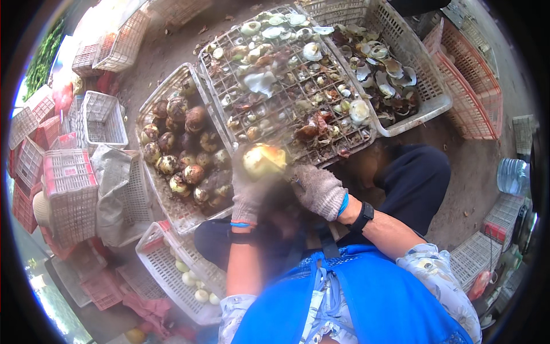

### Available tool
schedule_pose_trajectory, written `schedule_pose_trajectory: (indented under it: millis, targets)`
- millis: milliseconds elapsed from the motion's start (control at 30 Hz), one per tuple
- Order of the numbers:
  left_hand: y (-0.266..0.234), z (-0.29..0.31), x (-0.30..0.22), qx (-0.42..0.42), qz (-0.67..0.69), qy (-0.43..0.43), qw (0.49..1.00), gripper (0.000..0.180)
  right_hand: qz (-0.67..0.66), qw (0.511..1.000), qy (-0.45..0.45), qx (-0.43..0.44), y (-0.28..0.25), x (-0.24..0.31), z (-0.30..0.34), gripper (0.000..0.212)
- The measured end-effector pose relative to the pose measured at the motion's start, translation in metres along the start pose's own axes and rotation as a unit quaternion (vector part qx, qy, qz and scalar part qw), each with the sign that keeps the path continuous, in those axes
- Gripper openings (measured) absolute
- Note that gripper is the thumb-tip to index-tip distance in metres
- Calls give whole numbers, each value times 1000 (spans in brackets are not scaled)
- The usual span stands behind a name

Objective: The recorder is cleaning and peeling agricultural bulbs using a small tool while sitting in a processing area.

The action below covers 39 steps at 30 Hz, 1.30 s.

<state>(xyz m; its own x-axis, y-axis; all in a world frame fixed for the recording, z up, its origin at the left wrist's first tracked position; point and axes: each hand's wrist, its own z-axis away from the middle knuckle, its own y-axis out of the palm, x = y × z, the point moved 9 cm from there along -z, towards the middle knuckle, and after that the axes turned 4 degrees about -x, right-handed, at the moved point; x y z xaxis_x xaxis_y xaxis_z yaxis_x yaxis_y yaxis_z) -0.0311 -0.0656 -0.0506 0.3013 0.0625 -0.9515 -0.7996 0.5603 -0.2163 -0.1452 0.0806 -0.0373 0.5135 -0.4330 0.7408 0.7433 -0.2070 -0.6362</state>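
Note:
A pale, partly peeled onion [262,161] sits in my left hand [247,189], gloved in grey knit, over the near edge of the crate grid. My right hand [318,191], gloved the same way, is closed just right of the onion around what looks like a small knife [293,178]; blur and fingers hide most of it. Left of my hands, a white crate [150,186] holds several unpeeled brown and green onions [193,119]. Straight ahead lies an upturned slatted crate [215,94] strewn with peel scraps [261,83].
A crate of peels [431,110] stands at the far right, beside reddish crates [467,86]. At my lower left, another crate [197,309] holds peeled white onions [189,279]. Stacked crates [70,195] and a grey sack [112,183] line the left. A clear plastic bottle [513,175] is at right.

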Motion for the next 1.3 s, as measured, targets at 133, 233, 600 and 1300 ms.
schedule_pose_trajectory:
  millis: [133,233,600,1300]
  targets:
    - [0,-2,0,-10,-11,0,1000,96,15,999,-31,-25,-4,8,-2,16]
    - [2,0,-8,-2,0,10,1000,94,22,999,-35,2,0,9,-11,18]
    - [1,-7,-7,-15,-90,94,991,101,61,998,30,13,25,-4,-35,18]
    - [-47,5,30,-98,86,73,989,75,-3,972,-9,-235,-66,-19,-3,24]
